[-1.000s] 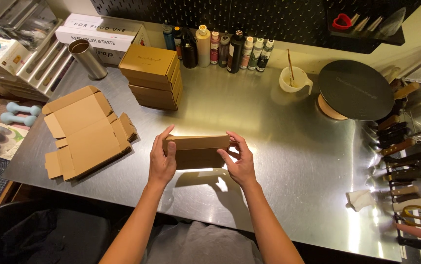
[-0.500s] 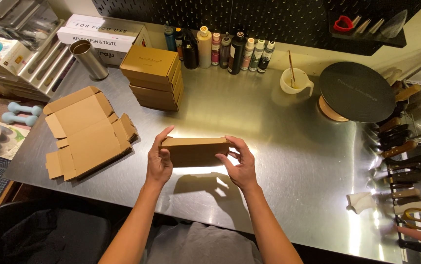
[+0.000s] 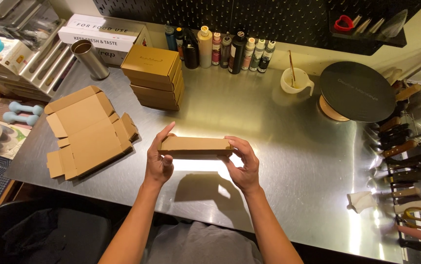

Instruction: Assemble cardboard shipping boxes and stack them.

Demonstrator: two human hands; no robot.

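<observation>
- A closed brown cardboard box (image 3: 195,145), long and flat, is held above the steel table (image 3: 279,146), near its front edge and slightly left of centre.
- Its left end is gripped by the left hand (image 3: 159,159), with the fingers wrapped around the end and the index finger raised along the far edge.
- Its right end is clasped by the right hand (image 3: 242,164), with the fingers curled over the top edge and the thumb kept below.
- A flat, unfolded cardboard blank (image 3: 85,129) of the same brown is seen lying to the left of the hands, at the table's left edge.
- A stack of closed brown boxes (image 3: 154,76) is placed further back, left of centre.
- A long white carton with dark lettering (image 3: 102,32) is set behind the stack at the far left, beside a metal cup (image 3: 89,58).
- A row of small bottles (image 3: 220,49), with labels of mixed colours, is lined up against the black pegboard.
- A round black turntable (image 3: 357,90) is placed at the right rear, next to a white cup (image 3: 296,80).
</observation>
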